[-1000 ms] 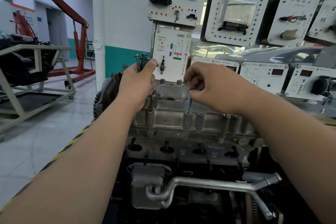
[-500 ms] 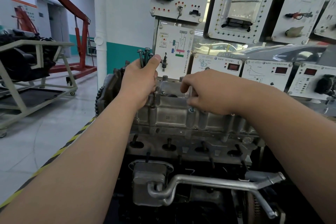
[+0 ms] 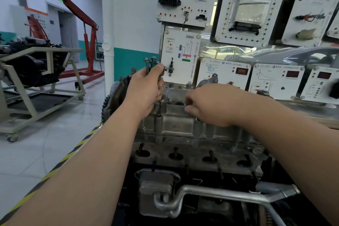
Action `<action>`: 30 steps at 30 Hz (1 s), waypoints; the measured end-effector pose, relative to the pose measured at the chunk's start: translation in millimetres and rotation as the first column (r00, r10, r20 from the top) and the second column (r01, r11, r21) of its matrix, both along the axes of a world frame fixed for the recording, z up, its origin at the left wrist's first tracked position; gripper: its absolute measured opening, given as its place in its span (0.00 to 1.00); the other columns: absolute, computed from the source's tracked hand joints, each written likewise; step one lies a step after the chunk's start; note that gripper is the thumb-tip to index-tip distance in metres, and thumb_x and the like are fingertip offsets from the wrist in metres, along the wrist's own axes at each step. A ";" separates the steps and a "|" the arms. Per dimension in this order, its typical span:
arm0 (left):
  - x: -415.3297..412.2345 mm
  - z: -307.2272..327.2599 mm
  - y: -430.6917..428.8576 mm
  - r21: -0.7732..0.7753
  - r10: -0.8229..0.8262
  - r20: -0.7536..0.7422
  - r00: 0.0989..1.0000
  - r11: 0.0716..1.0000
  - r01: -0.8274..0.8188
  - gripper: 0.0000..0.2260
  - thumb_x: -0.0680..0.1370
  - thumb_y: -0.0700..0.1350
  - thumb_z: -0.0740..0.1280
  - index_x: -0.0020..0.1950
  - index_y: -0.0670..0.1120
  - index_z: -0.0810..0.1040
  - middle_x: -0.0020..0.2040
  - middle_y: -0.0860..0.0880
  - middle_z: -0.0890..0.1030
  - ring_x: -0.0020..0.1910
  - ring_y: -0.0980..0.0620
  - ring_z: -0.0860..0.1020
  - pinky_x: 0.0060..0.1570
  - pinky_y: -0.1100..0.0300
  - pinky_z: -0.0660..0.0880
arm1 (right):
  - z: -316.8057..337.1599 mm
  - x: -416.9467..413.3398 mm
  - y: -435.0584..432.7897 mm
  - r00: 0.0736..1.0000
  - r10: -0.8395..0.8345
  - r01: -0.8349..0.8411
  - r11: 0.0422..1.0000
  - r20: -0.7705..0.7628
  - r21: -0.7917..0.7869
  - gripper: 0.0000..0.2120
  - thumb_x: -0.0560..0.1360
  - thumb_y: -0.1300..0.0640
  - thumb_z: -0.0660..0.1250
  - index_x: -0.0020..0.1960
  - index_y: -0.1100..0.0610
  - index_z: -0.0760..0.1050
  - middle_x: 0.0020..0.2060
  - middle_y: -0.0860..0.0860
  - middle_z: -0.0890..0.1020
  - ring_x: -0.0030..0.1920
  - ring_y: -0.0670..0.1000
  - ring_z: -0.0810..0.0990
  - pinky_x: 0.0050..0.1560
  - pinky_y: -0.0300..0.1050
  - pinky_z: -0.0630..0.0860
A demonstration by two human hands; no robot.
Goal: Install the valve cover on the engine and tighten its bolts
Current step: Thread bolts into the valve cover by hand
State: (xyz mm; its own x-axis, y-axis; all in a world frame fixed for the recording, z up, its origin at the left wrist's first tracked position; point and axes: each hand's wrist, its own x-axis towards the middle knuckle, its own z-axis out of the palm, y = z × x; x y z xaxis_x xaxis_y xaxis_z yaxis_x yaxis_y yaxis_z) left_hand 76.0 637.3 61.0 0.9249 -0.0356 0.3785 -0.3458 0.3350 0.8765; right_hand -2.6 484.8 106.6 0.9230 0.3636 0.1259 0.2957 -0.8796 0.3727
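Note:
The grey aluminium valve cover [image 3: 176, 124] sits on top of the engine [image 3: 192, 158] in front of me. My left hand [image 3: 145, 91] hovers over the cover's left end, closed around a bundle of several long bolts [image 3: 151, 64] whose heads stick up above my fingers. My right hand [image 3: 207, 105] rests low on the cover's near edge, fingers pinched together over a bolt hole. The bolt under those fingers is almost fully hidden; only a dark spot shows beneath the hand.
A metal coolant pipe [image 3: 220, 192] and oil cooler [image 3: 157, 189] sit below the engine. White training panels [image 3: 185, 2] stand right behind it. A red engine crane [image 3: 88, 42] and a cart carrying another engine [image 3: 36, 71] stand at left on the floor, beyond yellow-black floor tape [image 3: 73, 154].
My right hand has moved down onto the cover, pushing the blue-tipped bolt into its hole until it is out of sight. My left hand has kept its place with the bolt bundle.

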 end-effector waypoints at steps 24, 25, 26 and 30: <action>-0.1 -0.6 5.3 -0.220 -0.107 -0.011 0.994 0.970 0.102 0.08 0.80 0.45 0.57 0.43 0.45 0.71 0.26 0.51 0.71 0.21 0.55 0.64 0.20 0.65 0.57 | 30.9 6.6 26.0 0.912 0.353 -0.407 0.734 0.208 0.544 0.13 0.75 0.62 0.68 0.54 0.47 0.73 0.41 0.40 0.80 0.42 0.39 0.79 0.47 0.35 0.76; -0.4 -0.3 5.8 -0.225 -0.114 -0.010 0.993 0.968 0.109 0.10 0.79 0.44 0.56 0.40 0.45 0.72 0.25 0.51 0.70 0.21 0.55 0.63 0.20 0.65 0.58 | 24.1 7.5 30.8 0.915 0.354 -0.404 0.775 0.195 0.486 0.13 0.75 0.61 0.67 0.55 0.47 0.73 0.42 0.38 0.80 0.42 0.39 0.78 0.48 0.34 0.76; -0.4 -0.6 6.3 -0.232 -0.119 -0.013 0.993 0.966 0.112 0.12 0.79 0.43 0.56 0.37 0.46 0.73 0.25 0.51 0.70 0.21 0.55 0.63 0.19 0.65 0.58 | 17.8 9.1 35.7 0.915 0.353 -0.403 0.805 0.195 0.435 0.13 0.76 0.61 0.67 0.57 0.48 0.73 0.43 0.38 0.80 0.42 0.40 0.78 0.48 0.34 0.75; 0.0 -1.8 8.0 -0.237 -0.102 -0.033 0.994 0.967 0.092 0.13 0.79 0.42 0.56 0.36 0.47 0.73 0.25 0.51 0.71 0.21 0.55 0.66 0.20 0.64 0.60 | 10.1 14.1 40.5 0.911 0.351 -0.408 0.842 0.217 0.353 0.13 0.76 0.59 0.66 0.60 0.50 0.73 0.46 0.42 0.80 0.45 0.43 0.77 0.51 0.40 0.75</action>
State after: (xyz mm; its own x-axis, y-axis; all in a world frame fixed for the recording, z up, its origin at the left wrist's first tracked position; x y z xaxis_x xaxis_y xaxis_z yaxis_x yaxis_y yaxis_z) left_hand 76.0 645.3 59.2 0.9374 -0.0411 0.3458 -0.2641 0.5632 0.7830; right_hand 11.5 525.2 116.6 0.6850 0.5782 0.4432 0.6067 -0.7896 0.0925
